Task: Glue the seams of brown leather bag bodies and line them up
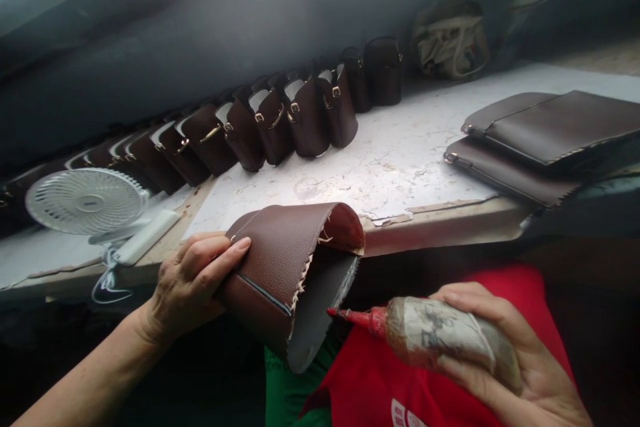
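My left hand (187,283) grips a brown leather boot shaft (280,250) by its far end, fingers on top and thumb hidden beneath. The shaft lies on its side in the air, and its frayed, notched open end faces right, showing a dark grey lining. In my right hand (505,347) is a glue bottle (445,337) with a worn, stained label. Its red nozzle points left, its tip at or very near the lower edge of the shaft's opening; I cannot tell whether they touch.
Several dark boot shafts with buckles (305,117) stand in rows along the worktable (390,153). Two flat leather pieces (555,123) overlap at its right edge. A white fan (87,203) stands at left, a cloth bag (453,37) at the back. Red cloth (380,380) covers my lap.
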The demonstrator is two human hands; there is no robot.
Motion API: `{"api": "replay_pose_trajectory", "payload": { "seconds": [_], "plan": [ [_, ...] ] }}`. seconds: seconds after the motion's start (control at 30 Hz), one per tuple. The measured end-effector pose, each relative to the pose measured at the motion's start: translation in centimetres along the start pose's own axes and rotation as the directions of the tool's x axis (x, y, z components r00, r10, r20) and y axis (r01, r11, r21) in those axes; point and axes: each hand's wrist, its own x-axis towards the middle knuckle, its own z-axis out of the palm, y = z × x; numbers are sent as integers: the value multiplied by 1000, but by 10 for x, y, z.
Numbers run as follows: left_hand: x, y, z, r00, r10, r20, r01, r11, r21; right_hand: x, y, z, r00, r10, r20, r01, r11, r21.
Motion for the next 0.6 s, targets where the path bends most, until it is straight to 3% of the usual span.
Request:
{"api": "replay_pose_trajectory", "payload": {
  "seconds": [0.13,0.33,0.47,0.6],
  "plan": [
    [1,7,-4,999,-31,11,31,1000,-3,2,-3,-1,991,-33,-129,24,997,-75],
    [3,11,-8,1000,-12,19,12,1000,9,-9,0,-7,999,-42,15,43,995,-88],
    [1,19,-10,993,-101,57,100,995,20,-11,1,-6,996,-22,-92,12,993,-116],
    [-2,22,-12,996,-75,46,75,997,0,-10,-2,-4,998,-44,-55,42,998,-42]
  ]
}}
